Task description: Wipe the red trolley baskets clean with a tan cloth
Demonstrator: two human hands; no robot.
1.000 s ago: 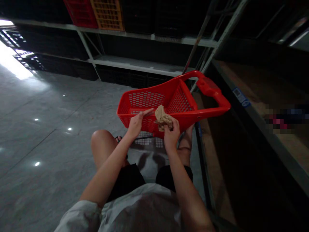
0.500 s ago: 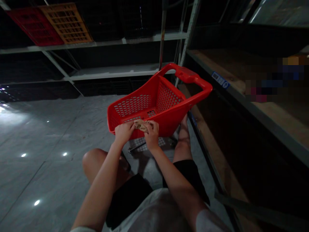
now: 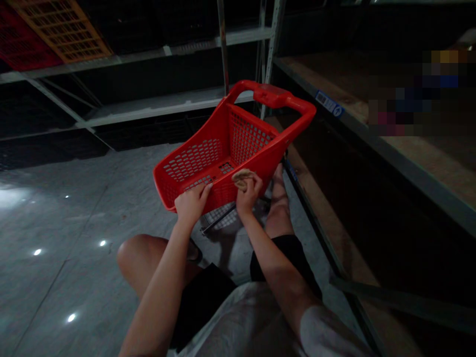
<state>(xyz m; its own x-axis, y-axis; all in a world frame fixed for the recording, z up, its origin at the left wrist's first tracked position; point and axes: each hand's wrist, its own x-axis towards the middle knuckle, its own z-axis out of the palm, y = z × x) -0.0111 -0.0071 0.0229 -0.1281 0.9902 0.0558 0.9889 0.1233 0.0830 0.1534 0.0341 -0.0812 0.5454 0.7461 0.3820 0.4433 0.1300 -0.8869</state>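
Note:
A red plastic shopping cart (image 3: 208, 163) with perforated walls stands tilted in my view, its handle toward the upper right. My left hand (image 3: 191, 201) is closed over the rim of the cart's near side, thumb along the edge. Farther right, my right hand (image 3: 248, 193) grips a crumpled tan cloth (image 3: 243, 178) against the outside of the same wall, near its upper edge. The cart's basket shows nothing inside where I can see its floor.
Behind the cart runs a metal rack (image 3: 148, 110) with dark crates, a yellow crate (image 3: 70, 32) and a red crate (image 3: 22, 39). Wooden shelving (image 3: 420, 163) with a blue label (image 3: 329, 103) borders the right. Grey concrete floor (image 3: 55, 208) lies left. My bent knees flank the cart's near side.
My right hand has moved right along the cart's near wall with the cloth, apart from my left hand. The left hand no longer touches the cloth and holds the rim. The view has shifted slightly.

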